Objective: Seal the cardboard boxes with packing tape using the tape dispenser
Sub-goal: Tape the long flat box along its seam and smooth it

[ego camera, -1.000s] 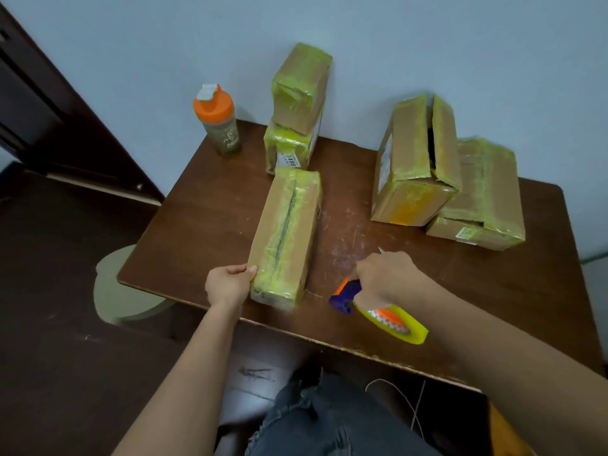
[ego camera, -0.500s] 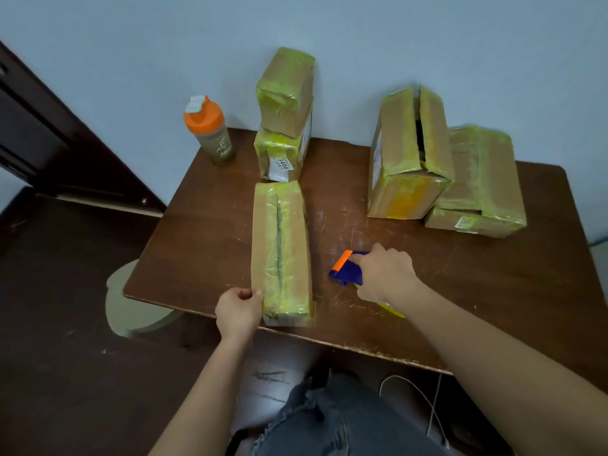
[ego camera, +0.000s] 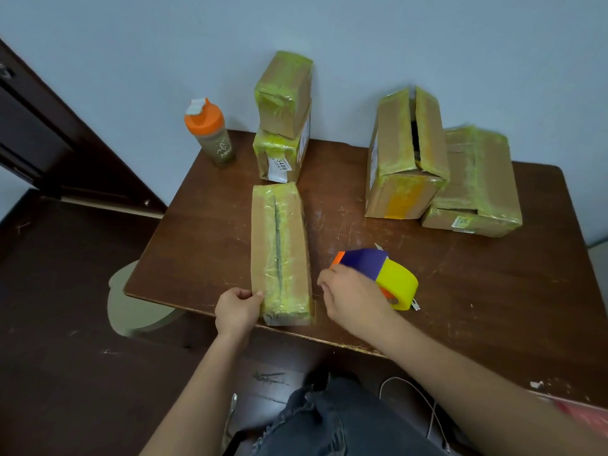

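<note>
- The long flat box (ego camera: 280,255) lies lengthwise at the near edge of the brown wooden table (ego camera: 477,291), its top seam running away from the person and its faces covered in yellowish-green tape.
- The left hand (ego camera: 237,311) grasps the near left corner of the long flat box, fingers curled onto its side and thumb against the edge.
- The right hand (ego camera: 350,299) is just to the right of the long flat box, apart from it, and rests against the tape dispenser (ego camera: 378,274); the fingers are bent, but whether they actually clasp the dispenser cannot be told from this angle.
- The tape dispenser sits on the table right of the long flat box, with a purple body, an orange tip pointing toward the box and a yellow tape roll (ego camera: 398,286) on the far side from it.
- Beyond the far end of the long flat box stands a stack of two small boxes (ego camera: 284,126) against the wall, both heavily taped; the lower one shows a white label with printed digits.
- An orange-capped bottle (ego camera: 210,133) stands left of that stack, at the table's back left corner.
- Well to the right of the long flat box stands an open-topped box (ego camera: 404,159) with its flaps parted along a dark gap.
- A wide taped box (ego camera: 480,189) lies just behind and to the right of the open-topped box, touching it.
- The person's denim-clad legs (ego camera: 332,422) show below the table's near edge.
</note>
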A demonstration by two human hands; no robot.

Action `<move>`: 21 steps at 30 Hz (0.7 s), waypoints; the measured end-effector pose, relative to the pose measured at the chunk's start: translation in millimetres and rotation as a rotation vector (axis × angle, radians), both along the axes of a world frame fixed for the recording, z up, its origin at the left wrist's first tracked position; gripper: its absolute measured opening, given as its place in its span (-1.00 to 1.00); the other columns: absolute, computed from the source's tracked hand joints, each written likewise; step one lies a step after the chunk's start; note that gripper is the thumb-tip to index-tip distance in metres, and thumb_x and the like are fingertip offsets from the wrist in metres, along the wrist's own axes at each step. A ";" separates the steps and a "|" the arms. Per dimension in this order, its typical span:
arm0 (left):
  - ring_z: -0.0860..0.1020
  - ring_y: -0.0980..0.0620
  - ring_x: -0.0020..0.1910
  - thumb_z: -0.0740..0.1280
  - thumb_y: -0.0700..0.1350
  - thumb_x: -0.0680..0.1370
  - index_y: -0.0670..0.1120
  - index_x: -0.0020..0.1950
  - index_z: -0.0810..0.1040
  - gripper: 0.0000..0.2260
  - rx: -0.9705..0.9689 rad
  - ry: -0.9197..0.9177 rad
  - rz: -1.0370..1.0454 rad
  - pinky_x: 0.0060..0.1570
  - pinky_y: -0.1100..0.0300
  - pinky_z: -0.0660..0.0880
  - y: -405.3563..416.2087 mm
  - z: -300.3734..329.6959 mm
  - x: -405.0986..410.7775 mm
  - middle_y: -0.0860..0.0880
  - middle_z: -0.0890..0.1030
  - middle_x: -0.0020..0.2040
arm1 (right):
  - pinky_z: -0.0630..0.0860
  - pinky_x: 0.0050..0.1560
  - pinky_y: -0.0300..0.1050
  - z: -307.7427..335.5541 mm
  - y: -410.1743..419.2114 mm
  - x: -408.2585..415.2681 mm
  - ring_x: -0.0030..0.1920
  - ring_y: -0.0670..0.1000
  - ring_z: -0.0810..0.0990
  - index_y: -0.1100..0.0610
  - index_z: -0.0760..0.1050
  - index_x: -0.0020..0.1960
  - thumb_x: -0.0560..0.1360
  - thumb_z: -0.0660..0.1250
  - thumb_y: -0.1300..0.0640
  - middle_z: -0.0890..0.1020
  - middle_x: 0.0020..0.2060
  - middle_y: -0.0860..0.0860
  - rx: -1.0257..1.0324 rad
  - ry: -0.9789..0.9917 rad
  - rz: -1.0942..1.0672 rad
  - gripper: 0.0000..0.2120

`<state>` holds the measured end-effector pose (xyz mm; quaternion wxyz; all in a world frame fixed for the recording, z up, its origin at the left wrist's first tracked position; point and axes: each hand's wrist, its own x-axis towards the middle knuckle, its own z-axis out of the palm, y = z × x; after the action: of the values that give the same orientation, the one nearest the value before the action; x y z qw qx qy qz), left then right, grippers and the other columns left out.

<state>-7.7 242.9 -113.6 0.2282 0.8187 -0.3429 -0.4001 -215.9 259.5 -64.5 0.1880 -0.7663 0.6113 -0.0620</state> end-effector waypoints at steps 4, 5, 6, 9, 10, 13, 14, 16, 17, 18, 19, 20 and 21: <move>0.54 -0.13 -0.25 0.44 -0.05 0.49 -0.13 -0.16 0.58 -0.83 -0.007 0.023 0.005 -0.15 -0.04 0.54 -0.4 -1.4 0.5 -0.12 0.60 -0.23 | 0.42 0.25 -0.06 -36.5 15.0 7.9 0.25 0.15 0.50 0.24 0.45 0.31 0.66 0.12 0.07 0.56 0.21 0.15 0.552 -0.369 -0.484 -0.66; 0.54 -0.13 -0.25 0.44 -0.05 0.49 -0.13 -0.17 0.57 -0.84 -0.009 0.024 0.009 -0.15 -0.04 0.54 -0.3 -1.2 0.3 -0.12 0.60 -0.24 | 0.40 0.30 -0.04 -43.6 16.6 9.9 0.26 0.15 0.51 0.24 0.44 0.31 0.67 0.12 0.02 0.57 0.20 0.15 0.672 -0.523 -0.632 -0.63; 0.54 -0.13 -0.25 0.43 -0.05 0.49 -0.13 -0.17 0.57 -0.84 -0.010 0.019 0.006 -0.14 -0.05 0.55 -0.2 -1.3 0.2 -0.11 0.60 -0.24 | 0.43 0.32 0.00 -49.0 18.7 13.3 0.21 0.12 0.54 0.23 0.45 0.26 0.66 0.14 -0.02 0.60 0.13 0.13 0.762 -0.707 -0.773 -0.64; 0.56 -0.13 -0.21 0.42 -0.02 0.49 -0.09 -0.18 0.57 -0.84 -0.009 -0.003 -0.010 -0.09 -0.05 0.54 0.7 -1.9 -0.2 -0.08 0.60 -0.23 | 0.56 0.16 -0.09 -59.1 23.3 18.7 -0.06 0.01 0.60 0.18 0.53 -0.03 0.62 0.25 -0.01 0.63 -0.17 0.06 0.810 -1.020 -0.983 -0.74; 0.56 -0.12 -0.21 0.42 -0.02 0.49 -0.08 -0.19 0.56 -0.85 -0.008 -0.004 -0.011 -0.08 -0.05 0.54 1.1 -2.3 -0.3 -0.07 0.61 -0.23 | 0.56 0.09 -0.14 -60.8 24.7 19.3 -0.13 -0.02 0.58 0.16 0.55 -0.09 0.61 0.29 0.01 0.60 -0.23 0.03 0.789 -1.044 -1.006 -0.76; 0.53 -0.13 -0.25 0.43 0.00 0.47 -0.07 -0.20 0.56 -0.83 -0.006 0.005 -0.002 -0.07 -0.07 0.54 2.8 -5.8 0.7 -0.07 0.60 -0.26 | 0.53 0.01 -0.14 -61.9 26.4 17.4 -0.22 -0.05 0.52 0.12 0.57 -0.16 0.57 0.36 0.05 0.56 -0.30 0.02 0.687 -1.034 -1.036 -0.81; 0.52 -0.12 -0.26 0.44 0.01 0.46 -0.07 -0.20 0.56 -0.83 -0.007 0.009 0.000 -0.07 -0.07 0.54 3.4 -6.3 1.1 -0.07 0.59 -0.27 | 0.52 -0.01 -0.14 -63.0 26.5 17.0 -0.23 -0.05 0.52 0.12 0.57 -0.16 0.56 0.36 0.05 0.56 -0.30 0.02 0.658 -1.023 -1.029 -0.82; 0.51 -0.12 -0.27 0.44 0.03 0.46 -0.06 -0.19 0.56 -0.82 -0.009 0.013 0.002 -0.08 -0.07 0.54 3.8 -6.9 1.0 -0.06 0.59 -0.27 | 0.50 -0.08 -0.15 -66.6 26.9 17.8 -0.25 -0.05 0.50 0.13 0.58 -0.16 0.57 0.36 0.05 0.56 -0.30 0.01 0.617 -1.009 -1.004 -0.81; 0.51 -0.12 -0.27 0.44 0.03 0.46 -0.06 -0.19 0.56 -0.82 -0.012 0.016 0.004 -0.08 -0.06 0.55 3.5 -7.4 1.2 -0.06 0.60 -0.26 | 0.49 -0.11 -0.16 -68.2 26.9 19.1 -0.26 -0.05 0.50 0.13 0.58 -0.16 0.57 0.35 0.05 0.57 -0.30 0.01 0.600 -1.002 -0.987 -0.81; 0.52 -0.11 -0.26 0.45 0.03 0.46 -0.06 -0.19 0.57 -0.82 -0.015 0.022 0.006 -0.08 -0.06 0.55 3.3 -8.0 1.8 -0.06 0.60 -0.26 | 0.48 -0.14 -0.16 -69.8 26.8 20.8 -0.26 -0.05 0.49 0.13 0.58 -0.15 0.57 0.35 0.05 0.57 -0.29 0.01 0.583 -0.987 -0.971 -0.81; 0.54 -0.11 -0.24 0.45 0.03 0.45 -0.06 -0.19 0.57 -0.82 -0.015 0.028 0.010 -0.07 -0.07 0.56 3.0 -8.7 2.5 -0.06 0.61 -0.25 | 0.48 -0.14 -0.15 -72.1 27.0 22.7 -0.25 -0.04 0.49 0.13 0.58 -0.15 0.57 0.35 0.04 0.56 -0.28 0.01 0.570 -0.967 -0.954 -0.80; 0.55 -0.11 -0.23 0.46 0.03 0.45 -0.05 -0.19 0.57 -0.82 -0.015 0.035 0.013 -0.05 -0.09 0.57 2.9 -9.3 3.2 -0.06 0.61 -0.24 | 0.48 -0.13 -0.14 -75.0 27.2 24.5 -0.23 -0.03 0.49 0.13 0.59 -0.14 0.57 0.35 0.02 0.56 -0.28 0.00 0.560 -0.948 -0.939 -0.80; 0.56 -0.11 -0.22 0.46 0.03 0.44 -0.05 -0.19 0.57 -0.82 -0.015 0.038 0.015 -0.04 -0.11 0.59 3.0 -10.3 4.3 -0.06 0.61 -0.24 | 0.47 -0.12 -0.13 -77.5 27.3 26.4 -0.22 -0.03 0.48 0.13 0.59 -0.14 0.57 0.34 0.01 0.55 -0.29 0.00 0.558 -0.927 -0.926 -0.78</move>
<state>-3.5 245.9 -123.9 0.2437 0.8117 -0.3356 -0.4112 -189.5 286.7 -142.0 0.5721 -0.2459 0.7242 -0.2963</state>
